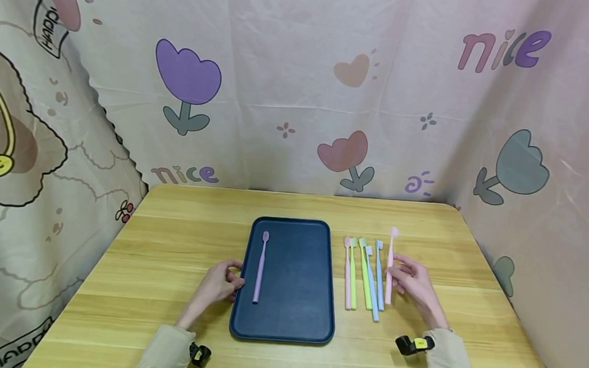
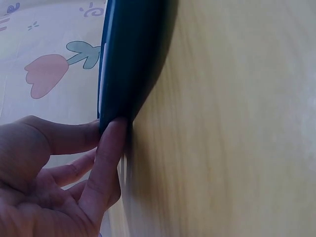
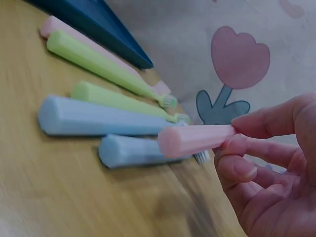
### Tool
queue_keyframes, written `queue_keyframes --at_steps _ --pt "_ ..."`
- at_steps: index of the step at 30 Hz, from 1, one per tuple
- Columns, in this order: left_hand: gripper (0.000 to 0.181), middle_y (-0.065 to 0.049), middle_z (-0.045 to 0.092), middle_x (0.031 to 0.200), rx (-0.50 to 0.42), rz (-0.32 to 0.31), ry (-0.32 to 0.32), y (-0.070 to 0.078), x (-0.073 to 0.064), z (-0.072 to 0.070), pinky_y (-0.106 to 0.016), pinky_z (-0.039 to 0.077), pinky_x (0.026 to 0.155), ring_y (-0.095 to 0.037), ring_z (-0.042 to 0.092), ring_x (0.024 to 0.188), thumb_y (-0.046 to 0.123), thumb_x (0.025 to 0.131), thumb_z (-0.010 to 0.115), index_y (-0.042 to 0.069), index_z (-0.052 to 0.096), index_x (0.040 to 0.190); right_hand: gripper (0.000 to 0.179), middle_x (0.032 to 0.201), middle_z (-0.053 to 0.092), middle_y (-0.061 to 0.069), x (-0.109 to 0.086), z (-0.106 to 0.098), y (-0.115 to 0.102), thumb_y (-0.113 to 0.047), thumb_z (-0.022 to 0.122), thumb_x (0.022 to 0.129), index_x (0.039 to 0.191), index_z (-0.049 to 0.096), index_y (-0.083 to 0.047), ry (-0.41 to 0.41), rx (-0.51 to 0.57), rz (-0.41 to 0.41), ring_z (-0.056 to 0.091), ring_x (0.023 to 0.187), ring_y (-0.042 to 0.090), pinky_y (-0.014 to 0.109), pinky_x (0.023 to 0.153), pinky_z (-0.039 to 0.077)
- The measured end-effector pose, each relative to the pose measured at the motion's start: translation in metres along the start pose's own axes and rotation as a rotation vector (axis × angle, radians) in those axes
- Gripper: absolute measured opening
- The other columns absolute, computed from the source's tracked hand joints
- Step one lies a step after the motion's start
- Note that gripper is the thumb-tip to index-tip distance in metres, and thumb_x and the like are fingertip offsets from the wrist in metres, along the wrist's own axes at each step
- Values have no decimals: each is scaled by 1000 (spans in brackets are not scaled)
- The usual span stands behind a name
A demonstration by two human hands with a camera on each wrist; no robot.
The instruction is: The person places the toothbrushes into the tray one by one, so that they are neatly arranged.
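Observation:
My right hand pinches a pink toothbrush between thumb and fingers, at the right end of a row of toothbrushes. In the right wrist view its pink handle is off the table. My left hand pinches the left rim of a dark blue tray; the left wrist view shows fingers on both sides of the tray edge. On the tray lies a purple toothbrush, bristle end away from me.
Right of the tray lie another pink toothbrush, two green toothbrushes and two blue toothbrushes, close together on the wooden table. A patterned cloth hangs behind the table and at its sides.

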State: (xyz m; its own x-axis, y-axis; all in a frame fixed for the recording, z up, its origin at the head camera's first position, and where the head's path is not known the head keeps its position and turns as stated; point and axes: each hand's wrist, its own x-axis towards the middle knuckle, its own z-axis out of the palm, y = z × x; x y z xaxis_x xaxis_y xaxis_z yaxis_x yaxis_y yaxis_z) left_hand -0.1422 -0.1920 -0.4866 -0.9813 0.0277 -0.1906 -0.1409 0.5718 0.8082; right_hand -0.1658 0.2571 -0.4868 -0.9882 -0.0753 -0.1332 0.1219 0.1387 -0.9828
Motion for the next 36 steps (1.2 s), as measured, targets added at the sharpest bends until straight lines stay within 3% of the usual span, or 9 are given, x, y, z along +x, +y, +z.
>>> queue_keyframes --at_steps 17,26,36 --pt "35 -8 63 68 2 3 2 -1 0 0 -28 52 43 -16 57 47 3 78 64 3 55 112 56 89 59 4 0 31 -16 -11 62 81 130 37 2 -64 49 -23 56 62 7 21 53 49" --pt "35 -10 64 69 11 4 -14 0 -1 -1 -27 52 44 -15 58 48 3 79 63 2 54 113 48 86 60 4 6 56 -18 -11 62 81 121 43 8 -90 -28 -108 61 69 14 36 66 55" --pt "35 -8 63 68 6 2 -2 -1 -1 0 -28 52 44 -15 58 49 3 78 63 2 55 112 43 88 60 15 8 90 -32 -8 63 81 118 47 5 -136 -3 -46 63 70 16 40 71 56"
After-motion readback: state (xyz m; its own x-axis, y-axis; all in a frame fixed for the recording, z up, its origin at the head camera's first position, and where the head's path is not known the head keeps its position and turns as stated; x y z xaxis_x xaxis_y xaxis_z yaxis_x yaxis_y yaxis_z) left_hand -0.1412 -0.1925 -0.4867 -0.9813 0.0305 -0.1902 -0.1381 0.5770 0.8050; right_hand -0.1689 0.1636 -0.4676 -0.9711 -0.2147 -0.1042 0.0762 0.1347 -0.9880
